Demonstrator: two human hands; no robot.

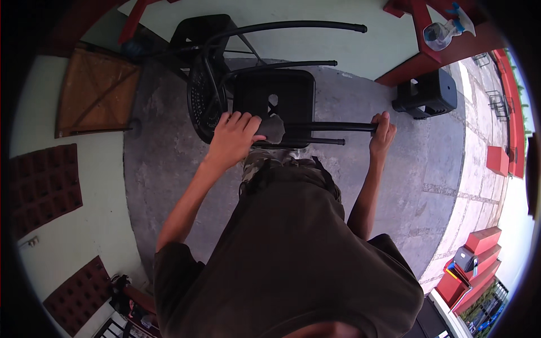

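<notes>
Black metal chair (200,98) lies tipped over, legs pointing right, above the grey floor (411,163). Left hand (232,135): fingers curled, pinching a grey sheet (274,129) in line with one chair leg (338,127); I cannot tell whether sheet and metal touch. Right hand (384,133): fingers closed around that leg's far end. Black stool (431,93) stands beyond, to the right; spray bottle (442,34) near the upper right.
</notes>
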